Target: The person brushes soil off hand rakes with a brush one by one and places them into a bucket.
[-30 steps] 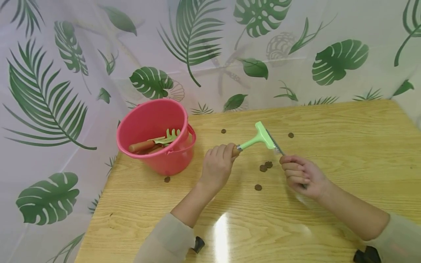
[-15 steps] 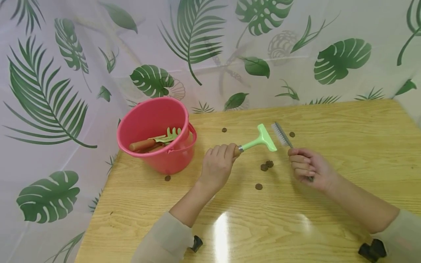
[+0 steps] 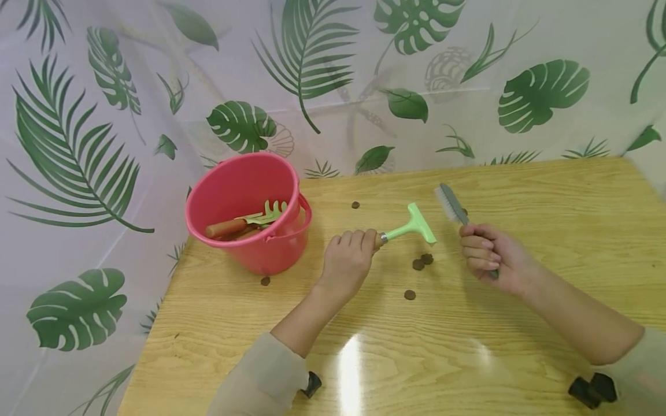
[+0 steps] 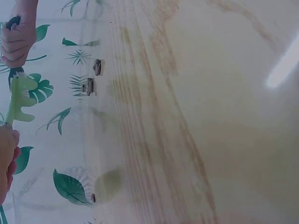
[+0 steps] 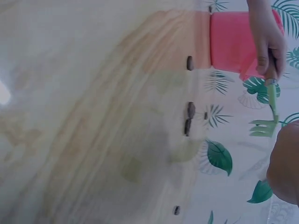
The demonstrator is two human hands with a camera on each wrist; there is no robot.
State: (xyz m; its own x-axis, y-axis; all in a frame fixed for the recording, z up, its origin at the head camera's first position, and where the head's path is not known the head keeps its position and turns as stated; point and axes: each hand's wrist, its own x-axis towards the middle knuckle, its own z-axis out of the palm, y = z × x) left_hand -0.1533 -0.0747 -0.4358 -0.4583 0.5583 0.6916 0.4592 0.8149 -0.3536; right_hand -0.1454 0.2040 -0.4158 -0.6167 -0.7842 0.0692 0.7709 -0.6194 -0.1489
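Note:
My left hand (image 3: 347, 263) grips the wooden handle of a small green hand rake (image 3: 416, 225) above the table. Its tines show in the right wrist view, where the rake (image 5: 266, 127) points away from the bucket. In my right hand (image 3: 494, 257) is a grey brush (image 3: 454, 203) with white bristles, tilted up and bristles facing the rake. In the head view a small gap separates the brush from the rake head. Below the rake, dark brown clumps (image 3: 422, 262) lie on the tabletop.
A pink bucket (image 3: 276, 254) stands at the table's back left, holding a wooden-handled tool (image 3: 226, 229) and a green fork (image 3: 273, 211). More brown pieces (image 3: 410, 294) are scattered over the wooden table (image 3: 551, 231). A leaf-print curtain (image 3: 333, 75) hangs behind.
The brush has moved off the rake head, up and to the right, and turned its bristles more into view. The rake head shifted slightly right, then dipped a little.

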